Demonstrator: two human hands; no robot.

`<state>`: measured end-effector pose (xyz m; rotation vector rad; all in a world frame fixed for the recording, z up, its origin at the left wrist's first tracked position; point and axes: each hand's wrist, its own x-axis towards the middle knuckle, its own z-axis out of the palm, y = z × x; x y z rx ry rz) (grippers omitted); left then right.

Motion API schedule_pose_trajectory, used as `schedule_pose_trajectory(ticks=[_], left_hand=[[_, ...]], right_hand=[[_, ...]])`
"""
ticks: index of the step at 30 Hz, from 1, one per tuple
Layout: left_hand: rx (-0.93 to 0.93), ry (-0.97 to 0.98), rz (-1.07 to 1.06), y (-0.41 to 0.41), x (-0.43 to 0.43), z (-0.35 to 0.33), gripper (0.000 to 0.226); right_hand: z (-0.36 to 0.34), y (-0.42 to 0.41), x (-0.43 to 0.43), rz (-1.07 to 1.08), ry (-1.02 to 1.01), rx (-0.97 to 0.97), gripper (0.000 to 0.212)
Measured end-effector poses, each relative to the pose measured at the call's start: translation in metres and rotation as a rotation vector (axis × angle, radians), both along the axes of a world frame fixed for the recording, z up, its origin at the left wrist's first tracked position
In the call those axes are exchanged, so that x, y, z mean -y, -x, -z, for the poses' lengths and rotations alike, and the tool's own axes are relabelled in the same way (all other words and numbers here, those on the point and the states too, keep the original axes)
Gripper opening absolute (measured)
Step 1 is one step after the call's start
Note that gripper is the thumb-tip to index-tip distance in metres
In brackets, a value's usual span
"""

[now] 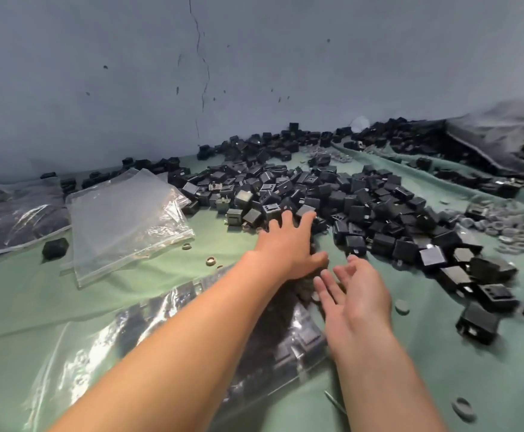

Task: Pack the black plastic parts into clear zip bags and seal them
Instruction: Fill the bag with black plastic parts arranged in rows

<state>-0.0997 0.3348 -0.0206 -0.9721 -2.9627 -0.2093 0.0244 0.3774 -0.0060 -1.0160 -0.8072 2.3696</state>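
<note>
Our left hand lies flat with fingers spread on the near edge of the heap of black plastic parts at the centre of the frame. It grips nothing. Our right hand is relaxed and empty just below it, beside the mouth of a part-filled zip bag at lower centre. A stack of empty bags lies at centre left. We judge the parts light, rigid and smooth, so they are easier raked or scooped by the handful than pinched 1 at a time. The bag film looks thin, limp and slippery, so we would hold it by its stiffer zip edge.
</note>
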Motion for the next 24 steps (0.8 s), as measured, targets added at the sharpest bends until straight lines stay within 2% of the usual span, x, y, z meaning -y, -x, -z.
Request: schedule_pose_trajectory(ticks=[3,5,8,13,21,23,24], left_hand=[[-0.134,-0.095,-0.070,0.006,-0.009,0.013,0.050],[-0.187,-0.102,-0.075,0.008,-0.013,0.017,0.045],[-0.174,-0.068,-0.026,0.013,-0.015,0.016,0.046],[0.004,-0.051,-0.004,0.028,-0.012,0.003,0.048],[-0.146,-0.079,0.004,0.016,-0.012,0.005,0.042],[-0.119,-0.051,0.000,0.013,-0.011,-0.001,0.043],[-0.041,-0.088,-0.021,0.010,-0.010,-0.005,0.042]], right_hand=[[0.000,0.004,-0.007,-0.019,0.026,-0.006,0.015],[-0.002,0.006,-0.009,-0.020,0.042,-0.009,0.019],[-0.005,0.010,-0.011,-0.016,0.069,-0.010,0.018],[-0.009,0.012,-0.012,-0.041,0.084,-0.012,0.016],[-0.003,0.001,-0.012,-0.049,0.100,-0.029,0.014],[-0.001,-0.002,-0.010,-0.036,0.112,-0.025,0.014],[-0.001,-0.004,-0.009,-0.035,0.119,-0.038,0.014]])
